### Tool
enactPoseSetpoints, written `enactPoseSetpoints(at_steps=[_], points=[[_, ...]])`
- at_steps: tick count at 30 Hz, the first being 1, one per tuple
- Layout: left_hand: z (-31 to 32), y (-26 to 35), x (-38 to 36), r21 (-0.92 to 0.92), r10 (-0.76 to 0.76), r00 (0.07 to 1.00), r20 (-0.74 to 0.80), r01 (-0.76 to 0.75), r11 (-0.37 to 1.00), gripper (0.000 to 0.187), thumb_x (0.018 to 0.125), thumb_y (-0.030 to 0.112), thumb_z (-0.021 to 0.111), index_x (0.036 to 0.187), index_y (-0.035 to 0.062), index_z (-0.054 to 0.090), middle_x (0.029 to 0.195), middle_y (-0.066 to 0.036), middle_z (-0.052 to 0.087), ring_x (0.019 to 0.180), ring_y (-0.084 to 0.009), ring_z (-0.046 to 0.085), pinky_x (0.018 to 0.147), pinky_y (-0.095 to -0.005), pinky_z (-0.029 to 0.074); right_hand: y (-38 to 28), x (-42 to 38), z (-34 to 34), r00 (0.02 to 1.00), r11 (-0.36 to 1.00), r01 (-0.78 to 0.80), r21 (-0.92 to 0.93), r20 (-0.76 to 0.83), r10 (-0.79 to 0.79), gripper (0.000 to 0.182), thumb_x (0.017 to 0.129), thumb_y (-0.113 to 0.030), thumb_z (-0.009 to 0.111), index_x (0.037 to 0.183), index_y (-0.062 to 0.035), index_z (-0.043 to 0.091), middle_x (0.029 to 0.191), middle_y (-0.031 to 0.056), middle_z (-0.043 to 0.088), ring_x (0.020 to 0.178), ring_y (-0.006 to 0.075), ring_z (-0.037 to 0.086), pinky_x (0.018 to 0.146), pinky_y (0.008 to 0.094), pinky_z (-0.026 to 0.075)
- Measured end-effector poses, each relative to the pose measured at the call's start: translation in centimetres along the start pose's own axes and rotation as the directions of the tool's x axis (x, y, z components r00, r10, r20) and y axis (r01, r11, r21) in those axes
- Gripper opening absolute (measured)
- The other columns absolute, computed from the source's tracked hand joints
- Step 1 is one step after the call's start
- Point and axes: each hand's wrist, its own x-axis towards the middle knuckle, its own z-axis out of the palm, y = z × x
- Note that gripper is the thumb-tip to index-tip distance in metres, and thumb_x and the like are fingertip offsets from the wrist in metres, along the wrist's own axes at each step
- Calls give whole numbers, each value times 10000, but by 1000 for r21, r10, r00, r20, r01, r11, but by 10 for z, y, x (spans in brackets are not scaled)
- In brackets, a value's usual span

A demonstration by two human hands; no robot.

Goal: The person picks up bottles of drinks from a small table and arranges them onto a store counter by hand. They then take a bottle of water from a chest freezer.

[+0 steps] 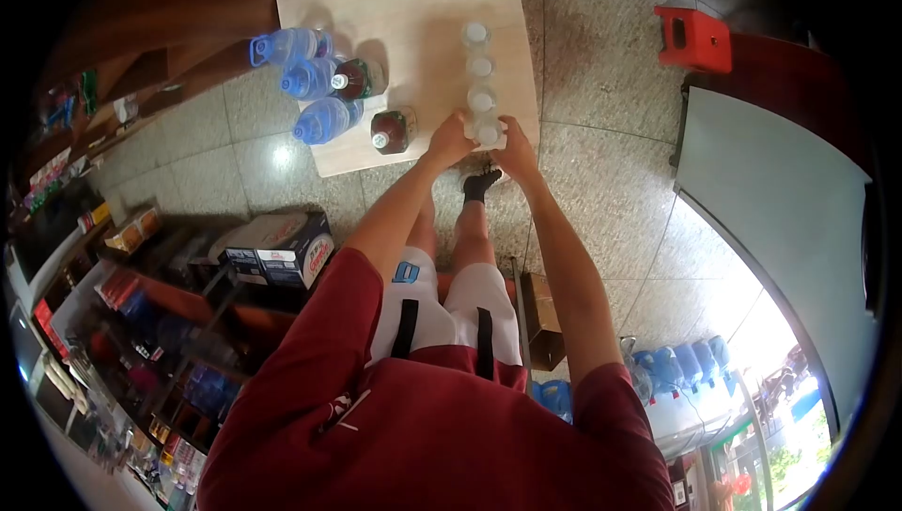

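A row of several clear bottles with whitish caps runs down the right side of the wooden table (423, 4). At its near end stands one clear bottle (487, 131), close to the table's front edge. My left hand (451, 141) is closed against this bottle's left side, and my right hand (514, 149) grips its right side. Just beyond it is another clear bottle (482, 99), untouched. To the left of my left hand, a dark reddish-brown bottle (390, 132) with a white cap stands on the table.
A second dark bottle (353, 80) and three big blue-tinted water jugs (324, 121) stand along the table's left edge. A red stool (693, 39) is on the tiled floor at right. Cartons (282, 248) and stocked shelves are at lower left. A brown box (542, 318) sits beside my legs.
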Motion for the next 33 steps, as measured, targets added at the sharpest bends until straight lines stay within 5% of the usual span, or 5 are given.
enactPoseSetpoints(at_steps=[14, 19, 24, 28, 33], points=[[6, 19, -40, 36, 150, 989, 7, -150, 988, 695, 778, 241, 788, 1391, 90, 498, 1283, -190, 625, 1182, -394, 598, 976, -464, 499, -8, -15, 1, 985, 986, 164, -9, 60, -164, 750, 723, -160, 817, 1402, -120, 501, 1174, 223, 653, 1110, 437, 624, 896, 504, 518], [-3, 4, -71, 43, 198, 967, 162, -207, 977, 699, 812, 122, 728, 1454, 121, 453, 1381, -186, 575, 1260, -361, 565, 1026, -431, 483, -16, -58, 7, 963, 957, 268, -113, 69, -261, 882, 682, -142, 816, 1490, -183, 466, 1467, 237, 462, 1286, 451, 500, 1025, 495, 460], [-30, 23, -111, -18, 265, 851, 453, -289, 957, 725, 815, 96, 726, 1469, 74, 415, 1403, -169, 562, 1285, -329, 553, 1060, -429, 452, -39, -118, -9, 909, 906, 410, -105, 124, -397, 936, 629, -174, 811, 1494, -158, 454, 1576, 203, 343, 1399, 421, 400, 1134, 515, 366], [-41, 41, -156, -246, 693, 629, 352, -653, 717, 615, 876, 194, 674, 1400, -23, 437, 1423, -198, 483, 1315, -368, 475, 1126, -414, 390, -55, -166, -42, 783, 797, 600, -67, 256, -567, 1040, 610, -353, 861, 1513, -123, 399, 1600, 205, 317, 1480, 407, 308, 1186, 585, 265], [-81, 135, -215, -464, 770, 424, 477, -622, 630, 805, 764, 300, 807, 1402, -18, 434, 1463, -237, 412, 1404, -387, 354, 1205, -487, 261, -89, -214, -77, 477, 466, 878, -110, 124, -870, 541, 836, -352, 719, 1300, -103, 596, 1533, 188, 441, 1435, 370, 393, 1183, 627, 237]])
